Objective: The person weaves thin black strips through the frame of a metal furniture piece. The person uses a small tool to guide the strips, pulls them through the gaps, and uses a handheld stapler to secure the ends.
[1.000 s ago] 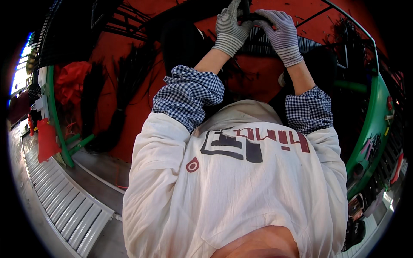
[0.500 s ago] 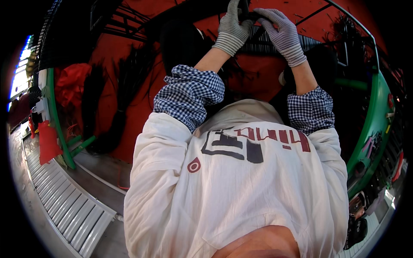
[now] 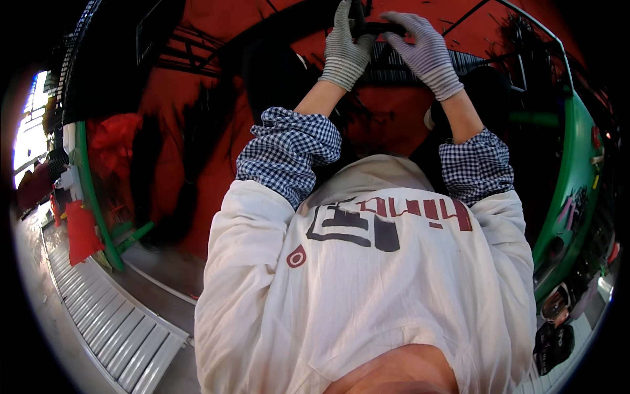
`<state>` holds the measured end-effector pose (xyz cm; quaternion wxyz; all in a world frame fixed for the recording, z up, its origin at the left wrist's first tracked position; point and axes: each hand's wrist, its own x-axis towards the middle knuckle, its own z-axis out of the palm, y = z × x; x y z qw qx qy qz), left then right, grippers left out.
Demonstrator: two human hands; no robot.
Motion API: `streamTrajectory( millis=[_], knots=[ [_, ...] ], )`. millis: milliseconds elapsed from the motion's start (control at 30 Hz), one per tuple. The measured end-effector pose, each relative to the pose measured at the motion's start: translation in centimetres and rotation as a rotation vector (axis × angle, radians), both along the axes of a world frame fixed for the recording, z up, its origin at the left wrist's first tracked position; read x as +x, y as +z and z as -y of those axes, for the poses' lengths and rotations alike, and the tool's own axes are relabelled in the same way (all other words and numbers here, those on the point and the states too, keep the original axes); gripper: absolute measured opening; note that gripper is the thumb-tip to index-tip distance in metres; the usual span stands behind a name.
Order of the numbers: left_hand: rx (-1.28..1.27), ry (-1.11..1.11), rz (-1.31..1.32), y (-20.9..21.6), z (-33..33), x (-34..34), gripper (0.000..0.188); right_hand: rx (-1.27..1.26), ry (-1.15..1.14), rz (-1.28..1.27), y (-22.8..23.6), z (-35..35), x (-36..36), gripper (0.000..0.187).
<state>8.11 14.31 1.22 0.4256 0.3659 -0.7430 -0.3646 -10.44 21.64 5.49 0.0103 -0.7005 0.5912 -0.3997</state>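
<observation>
My left hand (image 3: 346,56), in a grey-striped knit glove, closes around a dark black piece (image 3: 357,14) at the top edge of the view. My right hand (image 3: 425,56), gloved alike, has its fingers curled over a black strip (image 3: 382,27) that runs between the two hands. Its fingertips lie against the strip, which bows slightly. What the strip joins at its left end is dark and partly cut off. Below the hands is a black frame with a closely ribbed, woven-looking panel (image 3: 394,69).
Bundles of long black strands (image 3: 193,131) lie on a red ground sheet (image 3: 223,157) at the left. Green curved frames stand at left (image 3: 98,197) and right (image 3: 564,190). A grey slatted bench (image 3: 111,322) is at lower left. A red cloth (image 3: 83,233) hangs nearby.
Both hands have shifted slightly, the left one leftward. The gap between them has widened, and more of the black strip shows there. The whole view has moved a little too.
</observation>
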Motion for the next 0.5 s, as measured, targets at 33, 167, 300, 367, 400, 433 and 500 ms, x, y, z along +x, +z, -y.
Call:
streamTrajectory(
  millis=[33, 167, 300, 367, 400, 433, 500],
  knots=[
    [-0.017, 0.015, 0.009, 0.0, -0.1, 0.0, 0.086, -0.017, -0.059, -0.069, 0.5, -0.5, -0.7, 0.037],
    [-0.019, 0.080, 0.071, -0.1, -0.2, -0.5, 0.086, 0.014, -0.315, 0.159, 4.0, -6.4, -8.1, 0.038],
    [-0.111, 0.088, 0.031, -0.2, 0.1, -1.0, 0.087, -0.086, -0.696, -0.087, 7.4, -15.9, -18.3, 0.032],
    [0.009, 0.094, 0.060, 0.0, 0.1, -1.1, 0.086, -0.047, -0.883, -0.155, 9.0, -22.2, -22.4, 0.032],
    [-0.007, 0.099, 0.047, 0.1, -0.1, -0.9, 0.083, -0.020, -0.987, -0.166, 9.6, -25.1, -23.9, 0.033],
    [-0.191, 0.123, 0.037, 0.2, -0.1, -0.7, 0.079, 0.012, -1.077, -0.199, 9.9, -28.5, -24.9, 0.034],
    [-0.281, 0.142, 0.052, 0.0, 0.2, -0.6, 0.071, 0.038, -1.287, -0.246, 10.5, -36.0, -26.1, 0.036]
  ],
)
